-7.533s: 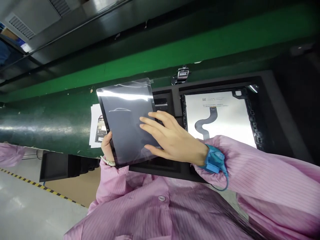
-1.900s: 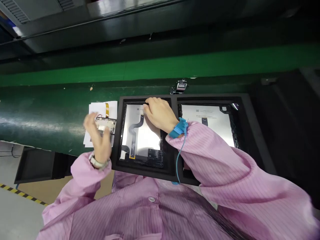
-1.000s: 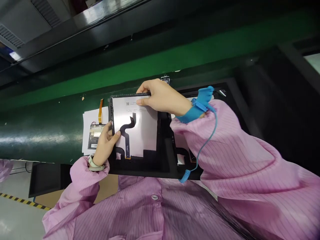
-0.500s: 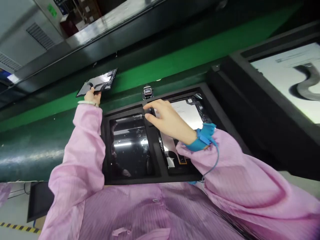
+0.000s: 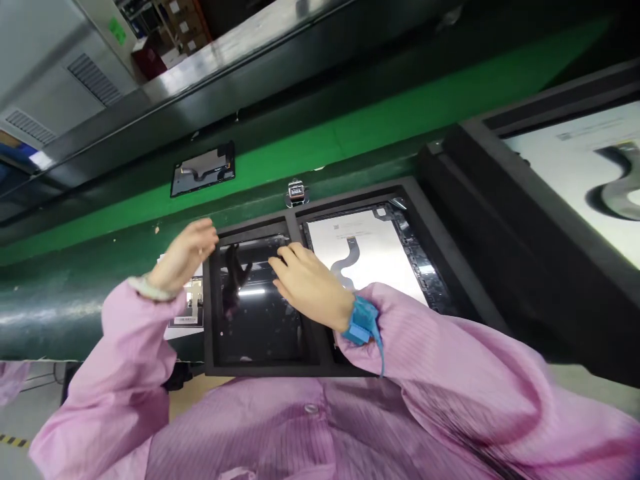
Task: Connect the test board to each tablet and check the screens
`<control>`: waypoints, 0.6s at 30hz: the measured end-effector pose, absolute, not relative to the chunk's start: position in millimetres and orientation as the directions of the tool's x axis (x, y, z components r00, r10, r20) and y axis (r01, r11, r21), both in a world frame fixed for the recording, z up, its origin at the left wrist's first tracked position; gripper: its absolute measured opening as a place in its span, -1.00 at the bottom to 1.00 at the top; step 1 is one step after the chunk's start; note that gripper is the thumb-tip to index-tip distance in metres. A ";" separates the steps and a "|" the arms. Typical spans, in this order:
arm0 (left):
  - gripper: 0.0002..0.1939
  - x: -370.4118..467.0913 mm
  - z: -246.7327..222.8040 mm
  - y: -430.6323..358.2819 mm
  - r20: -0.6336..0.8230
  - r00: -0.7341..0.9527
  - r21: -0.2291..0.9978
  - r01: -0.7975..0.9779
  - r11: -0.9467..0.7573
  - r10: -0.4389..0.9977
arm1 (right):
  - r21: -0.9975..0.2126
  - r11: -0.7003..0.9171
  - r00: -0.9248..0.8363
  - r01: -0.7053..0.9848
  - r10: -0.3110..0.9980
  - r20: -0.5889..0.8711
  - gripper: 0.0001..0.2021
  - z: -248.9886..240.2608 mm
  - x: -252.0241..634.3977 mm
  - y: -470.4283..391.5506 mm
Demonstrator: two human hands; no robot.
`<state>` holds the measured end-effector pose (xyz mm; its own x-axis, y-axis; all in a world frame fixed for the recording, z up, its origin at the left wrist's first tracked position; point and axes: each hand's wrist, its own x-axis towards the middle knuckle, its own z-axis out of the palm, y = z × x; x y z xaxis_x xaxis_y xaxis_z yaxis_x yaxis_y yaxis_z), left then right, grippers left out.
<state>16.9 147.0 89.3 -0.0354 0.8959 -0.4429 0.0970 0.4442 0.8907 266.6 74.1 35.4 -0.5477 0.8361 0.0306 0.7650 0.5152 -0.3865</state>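
Left hand (image 5: 186, 253): empty, loosely curled | right hand (image 5: 309, 285): empty, half-spread over glossy panel (image 5: 260, 327) | likely risk: smudging, should bare fingertips brush it

Before you, a green belt (image 5: 360, 133) runs behind the glossy bench (image 5: 50, 293); beyond a metal ledge (image 5: 215, 59), a vented cabinet (image 5: 40, 67) and cardboard boxes (image 5: 185, 23); lower left, striped tape (image 5: 14, 441) on grey floor (image 5: 25, 421).

Glossy black panel (image 5: 263, 323) flat, left of centre, light streaking it; silver-backed panel (image 5: 383, 257), grey ribbon (image 5: 353, 251) curving, right of centre!
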 end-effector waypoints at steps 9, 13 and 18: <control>-0.14 23.6 70.3 37.7 -0.621 -0.107 0.748 0.218 0.627 0.777 | -0.234 0.613 -0.633 0.755 0.774 -0.014 -0.74 29.4 258.2 55.8; -0.34 33.8 80.9 42.3 -0.614 -0.254 0.777 -0.033 0.628 0.747 | -0.302 0.537 -0.583 0.788 0.808 -0.086 -0.68 34.3 257.7 54.6; -0.54 44.6 104.9 31.3 -0.590 -0.129 0.784 -0.328 0.527 0.797 | -0.618 0.291 -0.448 0.731 0.887 -0.113 -0.41 39.5 265.1 57.6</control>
<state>44.6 31.3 104.9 -0.1294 0.7973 -0.5896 -0.3280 0.5267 0.7842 265.1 57.6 39.5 -0.4479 0.8869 -0.1126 0.7308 0.2906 -0.6177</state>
